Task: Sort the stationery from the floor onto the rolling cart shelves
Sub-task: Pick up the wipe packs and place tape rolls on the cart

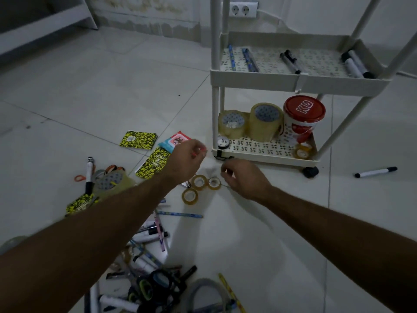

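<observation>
floor: pale tiles point(259, 233) under a white rolling cart point(252, 83), stationery strewn at lower left.
head view, left hand point(185, 159): raised over the notebooks, fingers pinching something small and pinkish; what it was could not be told.
right hand point(243, 179): low beside three small tape rolls point(199, 182) on the floor, fingers curled; whether they gripped anything could not be told.
cart shelves: pens and markers above; two big tape rolls point(266, 122), a red-lidded tub point(303, 111) and a small roll below.
advice: probably best to gather the small rolls together and set them by the tapes on the bottom shelf.
writing: lid read "kg" or similar; not certain.
</observation>
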{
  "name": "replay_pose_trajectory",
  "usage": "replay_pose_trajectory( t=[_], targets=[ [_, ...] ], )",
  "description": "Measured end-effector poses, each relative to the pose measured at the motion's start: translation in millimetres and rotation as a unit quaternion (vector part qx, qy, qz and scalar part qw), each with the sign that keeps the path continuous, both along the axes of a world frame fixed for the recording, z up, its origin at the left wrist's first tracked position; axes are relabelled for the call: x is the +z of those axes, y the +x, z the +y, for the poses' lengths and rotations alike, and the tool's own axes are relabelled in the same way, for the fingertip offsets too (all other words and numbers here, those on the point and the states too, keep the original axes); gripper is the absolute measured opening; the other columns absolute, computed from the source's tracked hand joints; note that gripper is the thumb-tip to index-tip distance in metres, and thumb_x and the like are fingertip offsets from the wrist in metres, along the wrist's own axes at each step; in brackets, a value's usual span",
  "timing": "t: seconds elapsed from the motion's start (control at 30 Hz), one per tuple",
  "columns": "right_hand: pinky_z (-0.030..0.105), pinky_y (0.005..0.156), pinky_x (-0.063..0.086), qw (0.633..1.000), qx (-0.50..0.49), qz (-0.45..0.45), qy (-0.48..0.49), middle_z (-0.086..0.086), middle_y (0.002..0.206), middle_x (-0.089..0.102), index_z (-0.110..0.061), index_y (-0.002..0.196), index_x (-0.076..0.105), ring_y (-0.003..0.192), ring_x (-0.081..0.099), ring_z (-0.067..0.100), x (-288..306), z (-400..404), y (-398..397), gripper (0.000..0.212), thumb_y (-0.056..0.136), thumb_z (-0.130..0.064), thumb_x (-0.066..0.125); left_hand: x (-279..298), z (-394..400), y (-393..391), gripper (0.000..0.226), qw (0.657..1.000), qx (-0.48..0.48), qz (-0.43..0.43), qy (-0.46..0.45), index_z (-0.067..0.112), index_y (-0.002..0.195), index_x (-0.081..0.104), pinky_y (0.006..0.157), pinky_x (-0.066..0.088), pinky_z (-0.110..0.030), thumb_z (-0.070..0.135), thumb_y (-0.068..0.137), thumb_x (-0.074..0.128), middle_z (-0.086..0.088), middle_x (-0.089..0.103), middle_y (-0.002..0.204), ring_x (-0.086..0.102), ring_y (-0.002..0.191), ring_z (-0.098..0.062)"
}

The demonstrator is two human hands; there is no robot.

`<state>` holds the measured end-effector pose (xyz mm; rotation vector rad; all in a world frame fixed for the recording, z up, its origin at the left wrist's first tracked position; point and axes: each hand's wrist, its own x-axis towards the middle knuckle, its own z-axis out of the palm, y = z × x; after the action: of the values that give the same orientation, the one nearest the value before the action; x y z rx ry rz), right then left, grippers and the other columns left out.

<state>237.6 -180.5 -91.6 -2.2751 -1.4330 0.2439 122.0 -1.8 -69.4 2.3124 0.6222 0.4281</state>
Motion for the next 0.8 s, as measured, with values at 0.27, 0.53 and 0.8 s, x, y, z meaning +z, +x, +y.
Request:
replay_pose_trajectory(
  t=[0.27,0.53,0.8],
  targets=[
    [0.034,0.073,0.043,0.987,0.004,-0.027,-0.159,0.009,0.11,0.052,-0.015,0.112,0.066,0.103,0.056,0.029,-31.0,17.9,-26.7,0.026,0.094,-0.032,0.057,-21.3,1.5,-48.1,0.023,0.936,-0.113,0.281,0.179,0.029,0.099,0.077,0.073,0.049,-0.026,0.046,0.085,0.069,0.008,0.074,0.098,0.067,0.095,-0.013],
    [0.038,0.072,0.05,0.992,0.018,-0.041,-0.114,0.008,0.106,0.054,-0.015,0.112,0.063,0.095,0.057,0.027,-29.0,-0.7,-27.6,0.024,0.102,-0.028,0.045,-37.0,-9.1,-57.4,0.032,0.912,-0.155,0.318,0.209,0.016,0.082,0.069,0.06,0.038,-0.027,0.045,0.088,0.056,-0.003,0.069,0.085,0.068,0.084,-0.024],
    [0.036,0.069,0.053,0.985,-0.151,-0.032,0.075,0.004,0.094,0.069,-0.016,0.109,0.07,0.08,0.061,0.02,2.3,-43.0,43.7,0.027,0.097,-0.033,0.052,-19.1,-33.8,-33.0,0.031,0.949,-0.177,0.208,0.154,0.025,0.096,0.071,0.068,0.048,-0.03,0.051,0.079,0.066,0.006,0.066,0.093,0.059,0.084,-0.014]
  ],
)
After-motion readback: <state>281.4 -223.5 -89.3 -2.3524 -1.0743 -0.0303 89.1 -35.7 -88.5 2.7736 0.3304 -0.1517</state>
